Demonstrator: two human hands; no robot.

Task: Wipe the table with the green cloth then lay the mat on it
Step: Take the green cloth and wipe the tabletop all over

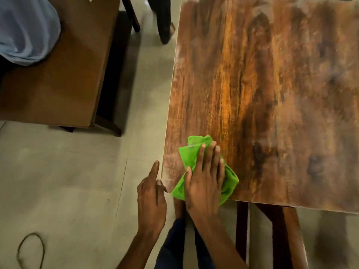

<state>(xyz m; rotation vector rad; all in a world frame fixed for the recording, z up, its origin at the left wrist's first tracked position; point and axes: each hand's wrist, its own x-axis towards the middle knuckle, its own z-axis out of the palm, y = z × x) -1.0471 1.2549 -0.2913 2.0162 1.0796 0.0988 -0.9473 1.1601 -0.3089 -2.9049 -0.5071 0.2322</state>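
Observation:
A crumpled green cloth (189,155) lies on the near left corner of the dark wooden table (272,94). My right hand (206,181) presses flat on top of the cloth, fingers spread over it. My left hand (152,199) rests against the table's left corner edge, index finger pointing up along the edge, holding nothing. Pale dusty streaks show along the table's left edge and far side. No mat is in view.
A second brown table (58,84) stands to the left with a pale blue fabric bundle (25,30) on it. Someone's foot (165,33) is on the grey floor between the tables. A cord loop (31,249) lies on the floor at bottom left. Table legs (241,230) show below.

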